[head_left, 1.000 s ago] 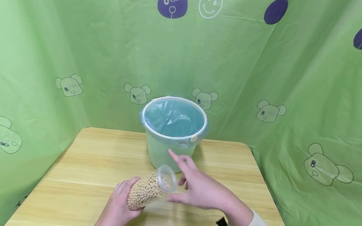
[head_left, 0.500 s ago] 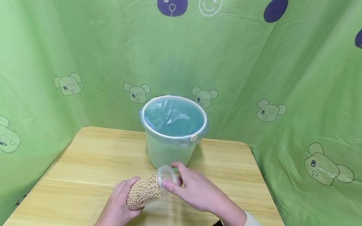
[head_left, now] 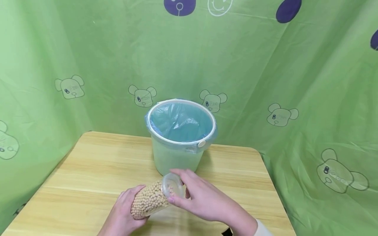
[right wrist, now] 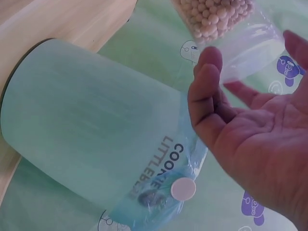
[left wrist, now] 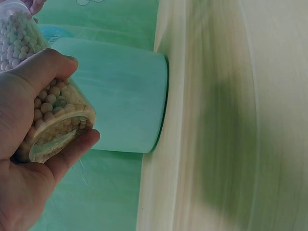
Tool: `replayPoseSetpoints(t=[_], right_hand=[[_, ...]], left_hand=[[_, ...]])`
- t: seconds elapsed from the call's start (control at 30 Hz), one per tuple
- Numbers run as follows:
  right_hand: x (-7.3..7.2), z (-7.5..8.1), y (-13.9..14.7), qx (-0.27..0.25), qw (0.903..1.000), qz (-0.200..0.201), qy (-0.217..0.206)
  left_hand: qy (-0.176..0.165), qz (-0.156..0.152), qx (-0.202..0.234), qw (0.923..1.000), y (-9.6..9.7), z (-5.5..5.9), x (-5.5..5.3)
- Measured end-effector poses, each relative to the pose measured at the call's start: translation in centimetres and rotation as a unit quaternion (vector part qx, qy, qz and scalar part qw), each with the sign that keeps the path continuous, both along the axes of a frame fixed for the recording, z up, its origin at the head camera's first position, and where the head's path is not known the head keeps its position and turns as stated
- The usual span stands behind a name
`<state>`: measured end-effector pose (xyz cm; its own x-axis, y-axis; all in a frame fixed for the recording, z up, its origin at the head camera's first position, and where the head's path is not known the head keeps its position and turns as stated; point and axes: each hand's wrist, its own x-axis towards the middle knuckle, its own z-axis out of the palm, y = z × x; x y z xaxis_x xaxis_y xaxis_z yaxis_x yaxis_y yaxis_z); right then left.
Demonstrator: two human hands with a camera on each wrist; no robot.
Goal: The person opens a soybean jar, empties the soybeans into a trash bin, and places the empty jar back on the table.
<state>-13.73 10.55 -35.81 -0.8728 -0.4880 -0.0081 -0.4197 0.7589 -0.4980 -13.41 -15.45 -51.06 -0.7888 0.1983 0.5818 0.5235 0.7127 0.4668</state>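
A clear plastic jar [head_left: 150, 199] of round tan beans leans over the table, its top end tipped up to the right. My left hand [head_left: 122, 209] grips it near the base; the left wrist view shows thumb and fingers wrapped about the jar's bottom end [left wrist: 62, 130]. At the other end is a clear lid [head_left: 175, 184]. My right hand [head_left: 206, 198] holds this lid by its edge, thumb on the near side and fingers on the far side. In the right wrist view, the curled fingers [right wrist: 208, 72] of that hand lie beside the lid.
Behind the jar stands a pale green bucket [head_left: 175, 159] with a white rim, lined with a blue plastic bag [head_left: 184, 123]. It sits on a wooden table [head_left: 88, 170]. Green printed cloth [head_left: 112, 49] hangs around the back and sides.
My right hand came in from the jar's right with fingers extended, then closed round the lid's edge. My left hand and the jar stayed nearly in place.
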Motion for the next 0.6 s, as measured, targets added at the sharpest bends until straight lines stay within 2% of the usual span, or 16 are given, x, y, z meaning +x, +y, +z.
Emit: replayPoseSetpoints(t=[0.13,0.33,0.47,0.6], right_hand=[[0.0,0.0,0.4,0.005,0.9995,0.031,0.001],[-0.2,0.1,0.9,0.004,0.9968,0.073,0.03],[-0.2,0.3,1.2,-0.01,0.996,0.08,0.039],[0.0,0.6,1.8,-0.023,0.9971,0.064,0.034]], left_hand=[[0.001,-0.004,0.001,1.0,-0.1,-0.3,0.0],[0.011,-0.011,0.002,0.9999,-0.2,-0.5,-0.1],[0.006,-0.01,0.002,0.9999,-0.2,-0.5,-0.1],[-0.012,-0.001,0.011,0.9999,-0.2,-0.5,0.0]])
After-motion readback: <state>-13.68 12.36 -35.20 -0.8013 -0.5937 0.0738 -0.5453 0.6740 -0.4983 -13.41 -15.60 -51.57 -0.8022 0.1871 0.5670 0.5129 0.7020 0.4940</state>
